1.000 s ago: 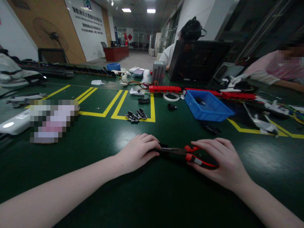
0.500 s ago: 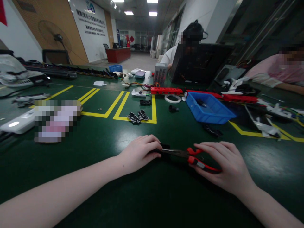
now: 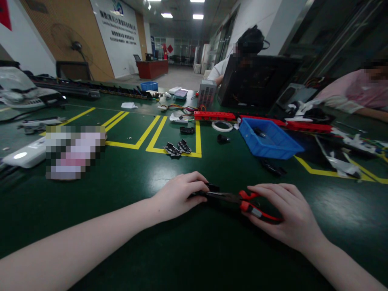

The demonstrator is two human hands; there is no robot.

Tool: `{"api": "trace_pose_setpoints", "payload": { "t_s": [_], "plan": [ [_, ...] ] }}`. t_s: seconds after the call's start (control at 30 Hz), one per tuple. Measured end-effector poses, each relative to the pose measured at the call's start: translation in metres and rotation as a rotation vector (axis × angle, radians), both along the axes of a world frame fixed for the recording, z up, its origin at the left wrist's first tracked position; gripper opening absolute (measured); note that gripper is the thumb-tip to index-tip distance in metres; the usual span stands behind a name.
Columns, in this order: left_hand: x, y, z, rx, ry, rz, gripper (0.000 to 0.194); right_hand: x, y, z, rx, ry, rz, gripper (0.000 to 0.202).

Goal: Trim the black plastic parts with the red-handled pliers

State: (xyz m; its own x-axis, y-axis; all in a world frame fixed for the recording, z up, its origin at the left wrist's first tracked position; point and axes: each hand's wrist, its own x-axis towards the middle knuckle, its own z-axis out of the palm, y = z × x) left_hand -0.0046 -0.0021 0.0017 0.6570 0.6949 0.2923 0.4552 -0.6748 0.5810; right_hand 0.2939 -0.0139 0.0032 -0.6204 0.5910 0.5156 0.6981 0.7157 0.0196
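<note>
My right hand is closed round the red and black handles of long-nose pliers. Their dark jaws point left and reach the fingertips of my left hand. Between its thumb and fingers, my left hand pinches a small black part, mostly hidden by the fingers. The plier tips meet this part, but I cannot tell whether they grip it. Beyond my hands, black and silver pieces lie by a yellow tape line, with another small black piece behind them.
A blue bin with a dark item inside stands right of centre, a black part before it. Behind are a tape roll and a red power strip. A white device lies left. Two people sit across the green table.
The view has shifted slightly, moving the background a little to the right. Both hands keep their hold, and the plier jaws look slightly turned at the black part.
</note>
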Motion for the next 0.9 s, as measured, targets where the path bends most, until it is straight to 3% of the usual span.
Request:
{"api": "trace_pose_setpoints", "payload": {
  "t_s": [0.43, 0.9],
  "plan": [
    [0.0008, -0.0007, 0.0008, 0.064, 0.109, 0.007, 0.016, -0.0014, 0.0023, -0.0023, -0.077, -0.004, 0.018, 0.041],
    [0.0018, -0.0021, 0.0017, 0.075, 0.122, 0.028, 0.014, 0.0021, 0.0040, 0.0006, -0.037, -0.029, 0.024, 0.042]
  ]
}}
